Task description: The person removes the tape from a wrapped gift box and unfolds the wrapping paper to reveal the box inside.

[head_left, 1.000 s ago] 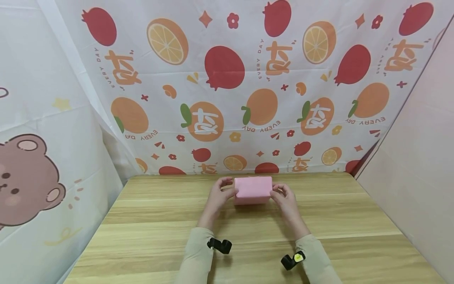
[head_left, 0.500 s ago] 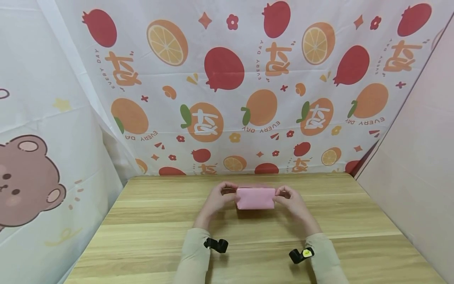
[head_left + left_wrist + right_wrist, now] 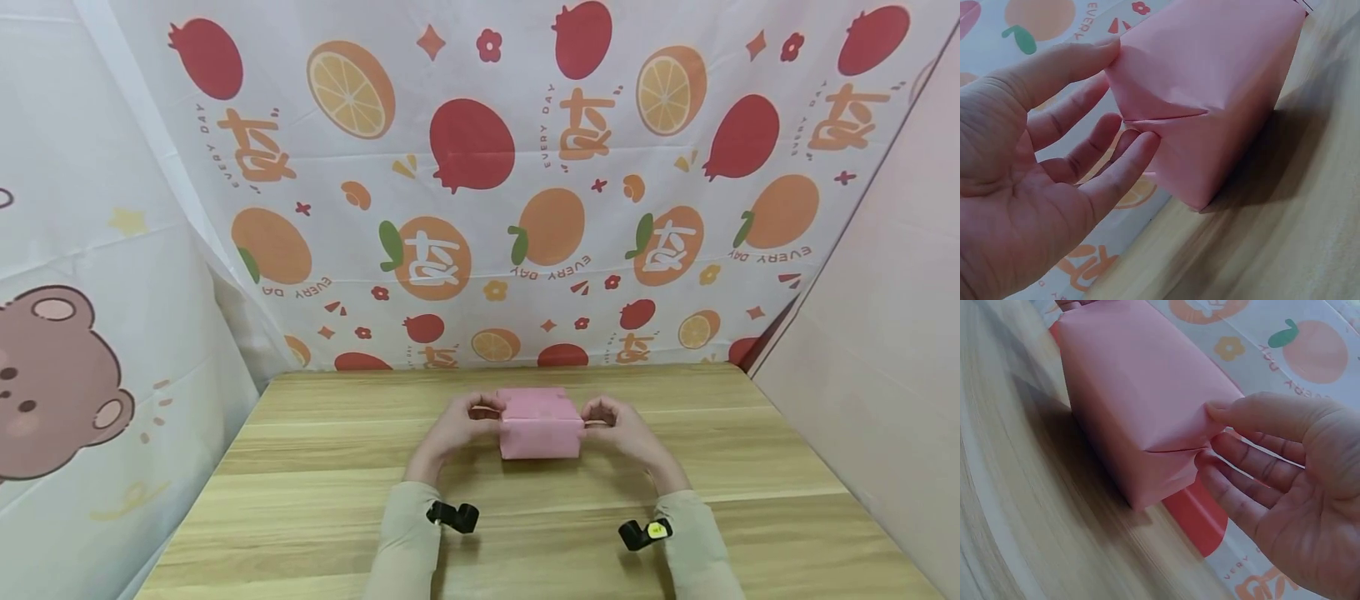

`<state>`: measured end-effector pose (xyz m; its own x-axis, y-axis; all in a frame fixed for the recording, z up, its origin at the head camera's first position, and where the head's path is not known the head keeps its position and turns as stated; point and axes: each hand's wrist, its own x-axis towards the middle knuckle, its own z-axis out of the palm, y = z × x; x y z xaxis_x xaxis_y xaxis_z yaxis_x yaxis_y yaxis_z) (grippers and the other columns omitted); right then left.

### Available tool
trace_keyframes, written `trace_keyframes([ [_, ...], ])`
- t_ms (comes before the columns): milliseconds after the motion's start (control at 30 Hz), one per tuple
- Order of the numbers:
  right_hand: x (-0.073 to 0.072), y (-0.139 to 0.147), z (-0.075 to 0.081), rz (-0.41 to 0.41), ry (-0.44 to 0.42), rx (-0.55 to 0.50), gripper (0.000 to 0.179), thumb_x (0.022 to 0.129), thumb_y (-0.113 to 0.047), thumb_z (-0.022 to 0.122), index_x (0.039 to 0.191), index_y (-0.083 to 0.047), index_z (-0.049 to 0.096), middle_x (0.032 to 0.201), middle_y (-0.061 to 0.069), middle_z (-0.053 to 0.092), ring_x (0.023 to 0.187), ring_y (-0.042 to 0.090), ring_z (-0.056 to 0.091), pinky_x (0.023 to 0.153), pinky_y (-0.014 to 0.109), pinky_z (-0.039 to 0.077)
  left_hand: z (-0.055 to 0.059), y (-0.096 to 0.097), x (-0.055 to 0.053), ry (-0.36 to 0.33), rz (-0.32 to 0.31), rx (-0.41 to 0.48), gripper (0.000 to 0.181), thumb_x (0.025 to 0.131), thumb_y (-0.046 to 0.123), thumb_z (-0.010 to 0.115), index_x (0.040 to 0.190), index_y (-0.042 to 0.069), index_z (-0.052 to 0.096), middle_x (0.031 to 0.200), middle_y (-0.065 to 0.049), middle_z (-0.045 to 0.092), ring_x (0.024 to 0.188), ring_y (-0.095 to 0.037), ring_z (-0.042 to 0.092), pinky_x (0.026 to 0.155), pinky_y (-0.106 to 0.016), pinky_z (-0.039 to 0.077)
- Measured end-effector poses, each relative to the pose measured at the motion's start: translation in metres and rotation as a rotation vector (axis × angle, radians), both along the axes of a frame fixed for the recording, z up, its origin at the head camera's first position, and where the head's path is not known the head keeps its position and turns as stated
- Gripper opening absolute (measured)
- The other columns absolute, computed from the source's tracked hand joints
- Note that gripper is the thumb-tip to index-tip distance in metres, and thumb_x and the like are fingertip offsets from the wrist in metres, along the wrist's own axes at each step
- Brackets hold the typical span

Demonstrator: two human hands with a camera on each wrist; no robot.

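Note:
A pink paper-wrapped box (image 3: pixel 540 438) is between my two hands near the back of the wooden table. At its left end, my left hand (image 3: pixel 456 423) pinches the folded paper, thumb at the upper corner and fingers lower down; the left wrist view shows a crease across this end of the box (image 3: pixel 1204 69). My right hand (image 3: pixel 628 432) holds the opposite end, and in the right wrist view its thumb presses the top corner of the box (image 3: pixel 1135 375) with fingertips by the end fold. Whether the underside fully touches the table is unclear.
The wooden table (image 3: pixel 315 492) stretches toward me and to both sides. A white curtain (image 3: pixel 480 242) with fruit prints hangs behind it. A bear-print cloth (image 3: pixel 172 325) is on the left and a plain pale cloth (image 3: pixel 877 333) on the right.
The box has come nearer to me and turned over between my hands, its top and front faces now showing with a seam between them. Both hands moved back with it; the right also shifted rightward.

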<state>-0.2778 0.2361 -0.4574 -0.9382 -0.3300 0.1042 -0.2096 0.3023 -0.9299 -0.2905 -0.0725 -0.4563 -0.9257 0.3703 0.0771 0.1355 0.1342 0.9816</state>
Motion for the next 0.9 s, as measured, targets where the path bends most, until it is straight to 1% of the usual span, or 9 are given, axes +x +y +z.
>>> trace_keyframes([
  [100, 0.000, 0.001, 0.000, 0.022, -0.010, 0.035, 0.032, 0.081, -0.011, 0.078, 0.104, 0.002, 0.059, 0.106, 0.010, 0.065, 0.104, 0.013, 0.064, 0.087, 0.021, 0.053, -0.002, 0.000, 0.000, 0.024, -0.026, -0.033, 0.035, 0.080, 0.009, 0.078, 0.112, 0.001, 0.065, 0.121, -0.016, 0.065, 0.112, -0.027, 0.062, 0.092, -0.032, 0.052],
  [200, 0.000, 0.002, -0.001, 0.065, -0.010, 0.061, 0.031, 0.081, -0.010, 0.078, 0.102, 0.004, 0.058, 0.106, 0.010, 0.062, 0.107, 0.015, 0.063, 0.090, 0.022, 0.053, -0.005, 0.000, 0.000, 0.063, -0.047, -0.075, 0.033, 0.078, 0.008, 0.079, 0.108, 0.002, 0.067, 0.118, -0.016, 0.066, 0.110, -0.027, 0.062, 0.099, -0.042, 0.049],
  [267, -0.001, 0.003, -0.003, 0.091, -0.004, 0.072, 0.031, 0.081, -0.009, 0.077, 0.100, 0.006, 0.057, 0.105, 0.010, 0.060, 0.107, 0.014, 0.063, 0.091, 0.022, 0.053, -0.007, 0.001, -0.001, 0.065, -0.056, -0.086, 0.032, 0.077, 0.008, 0.081, 0.106, 0.003, 0.068, 0.117, -0.015, 0.066, 0.109, -0.026, 0.063, 0.101, -0.048, 0.048],
  [367, -0.002, 0.005, -0.006, 0.100, 0.008, 0.084, 0.029, 0.081, -0.007, 0.077, 0.097, 0.005, 0.057, 0.103, 0.009, 0.059, 0.104, 0.011, 0.063, 0.091, 0.022, 0.053, -0.009, 0.002, -0.001, 0.057, -0.066, -0.094, 0.031, 0.076, 0.008, 0.081, 0.104, 0.003, 0.068, 0.113, -0.014, 0.067, 0.107, -0.023, 0.063, 0.102, -0.052, 0.046],
  [500, -0.005, 0.008, -0.012, 0.122, 0.024, 0.144, 0.026, 0.080, -0.008, 0.077, 0.094, 0.003, 0.057, 0.099, 0.005, 0.060, 0.100, 0.012, 0.062, 0.088, 0.020, 0.053, -0.011, 0.002, 0.000, 0.043, -0.086, -0.119, 0.029, 0.077, 0.008, 0.081, 0.103, 0.003, 0.068, 0.110, -0.013, 0.067, 0.104, -0.021, 0.063, 0.101, -0.051, 0.046],
  [633, -0.006, 0.008, -0.015, 0.130, 0.018, 0.201, 0.024, 0.082, -0.011, 0.077, 0.093, -0.001, 0.058, 0.100, 0.004, 0.062, 0.101, 0.017, 0.062, 0.088, 0.023, 0.053, -0.012, 0.003, 0.000, 0.031, -0.082, -0.138, 0.028, 0.078, 0.008, 0.080, 0.102, 0.004, 0.069, 0.109, -0.010, 0.067, 0.103, -0.019, 0.062, 0.099, -0.042, 0.047],
  [767, -0.004, 0.009, -0.012, 0.114, -0.002, 0.217, 0.024, 0.083, -0.017, 0.077, 0.095, -0.003, 0.060, 0.104, 0.007, 0.063, 0.103, 0.018, 0.061, 0.090, 0.025, 0.050, -0.013, 0.003, 0.000, 0.026, -0.066, -0.108, 0.029, 0.079, 0.010, 0.079, 0.104, 0.003, 0.067, 0.112, -0.011, 0.067, 0.101, -0.017, 0.062, 0.092, -0.034, 0.050],
  [833, -0.003, 0.010, -0.010, 0.110, -0.007, 0.220, 0.025, 0.084, -0.019, 0.077, 0.096, -0.003, 0.061, 0.106, 0.009, 0.065, 0.104, 0.018, 0.060, 0.091, 0.025, 0.048, -0.013, 0.003, 0.000, 0.017, -0.058, -0.093, 0.029, 0.081, 0.012, 0.077, 0.105, 0.002, 0.066, 0.113, -0.011, 0.067, 0.100, -0.017, 0.062, 0.089, -0.035, 0.053],
  [900, -0.002, 0.011, -0.008, 0.104, -0.011, 0.220, 0.026, 0.084, -0.021, 0.076, 0.098, -0.004, 0.063, 0.106, 0.010, 0.066, 0.104, 0.019, 0.060, 0.091, 0.026, 0.048, -0.012, 0.003, 0.000, 0.004, -0.045, -0.087, 0.028, 0.084, 0.015, 0.075, 0.106, 0.002, 0.065, 0.113, -0.012, 0.066, 0.097, -0.018, 0.062, 0.086, -0.038, 0.055],
])
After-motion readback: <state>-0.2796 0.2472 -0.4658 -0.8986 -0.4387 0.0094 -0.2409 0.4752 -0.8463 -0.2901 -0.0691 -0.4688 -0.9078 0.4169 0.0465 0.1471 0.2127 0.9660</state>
